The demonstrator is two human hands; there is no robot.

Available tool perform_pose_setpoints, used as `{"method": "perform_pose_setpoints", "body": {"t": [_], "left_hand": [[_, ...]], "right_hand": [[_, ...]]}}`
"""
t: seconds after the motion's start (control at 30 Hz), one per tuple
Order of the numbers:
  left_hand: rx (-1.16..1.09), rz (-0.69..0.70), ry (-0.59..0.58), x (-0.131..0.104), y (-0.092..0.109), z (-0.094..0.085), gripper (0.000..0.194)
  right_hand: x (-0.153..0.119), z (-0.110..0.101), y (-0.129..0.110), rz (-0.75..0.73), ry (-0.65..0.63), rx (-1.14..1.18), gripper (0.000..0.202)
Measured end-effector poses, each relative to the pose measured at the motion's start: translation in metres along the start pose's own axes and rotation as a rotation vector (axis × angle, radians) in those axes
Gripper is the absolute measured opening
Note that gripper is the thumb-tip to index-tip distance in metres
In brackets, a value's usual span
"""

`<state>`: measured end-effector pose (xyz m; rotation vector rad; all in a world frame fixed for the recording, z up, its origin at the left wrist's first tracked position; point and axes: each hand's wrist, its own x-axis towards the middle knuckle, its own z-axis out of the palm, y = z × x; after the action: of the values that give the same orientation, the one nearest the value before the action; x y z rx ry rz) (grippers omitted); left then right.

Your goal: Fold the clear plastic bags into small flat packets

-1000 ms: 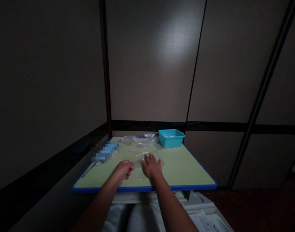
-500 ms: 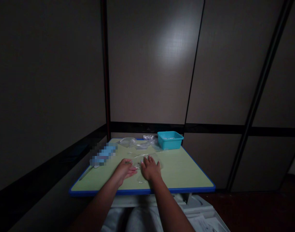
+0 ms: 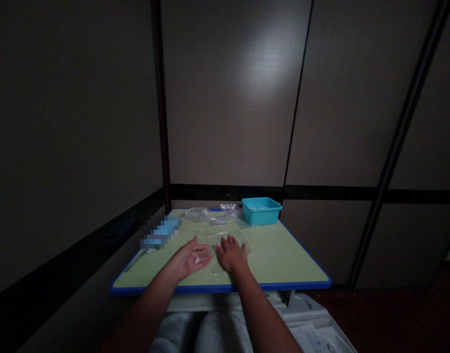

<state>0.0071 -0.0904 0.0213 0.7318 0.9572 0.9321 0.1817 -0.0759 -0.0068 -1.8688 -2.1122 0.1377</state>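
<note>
My right hand (image 3: pixel 232 254) lies palm down with fingers spread on a clear plastic sheet or bag (image 3: pixel 243 240) at the middle of the table. To its left is my left hand (image 3: pixel 190 258), turned palm inward with its thumb up and fingers stretched out. A bit of see-through plastic (image 3: pixel 201 256) shows against those fingers; whether it belongs to the same piece I cannot tell. The plastic's outline is faint against the pale green tabletop (image 3: pixel 283 260).
Crumpled clear plastic (image 3: pixel 213 216) lies along the far edge, beside a turquoise basin (image 3: pixel 261 214). A blurred-out blue object (image 3: pixel 162 232) rests at the left, near a thin pointed item (image 3: pixel 134 261). Dark panels (image 3: pixel 228 108) stand behind the table. Below right is an open drawer with papers (image 3: pixel 316 338).
My left hand has rolled outward, so its palm and raised thumb show more, with clear plastic now visible against the fingers. The right hand stays flat in place. The view has shifted slightly.
</note>
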Motion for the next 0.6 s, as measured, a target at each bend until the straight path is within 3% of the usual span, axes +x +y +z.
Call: {"method": "perform_pose_setpoints", "body": {"t": [0.27,0.6], "left_hand": [[-0.057,-0.09,-0.054,0.006,0.003,-0.001,0.048],[0.298,-0.069,0.088,0.006,0.009,-0.016,0.044]], "right_hand": [[0.0,0.002,0.001,-0.011,0.018,0.01,0.064],[0.001,0.002,0.001,-0.009,0.007,0.026,0.064]]}}
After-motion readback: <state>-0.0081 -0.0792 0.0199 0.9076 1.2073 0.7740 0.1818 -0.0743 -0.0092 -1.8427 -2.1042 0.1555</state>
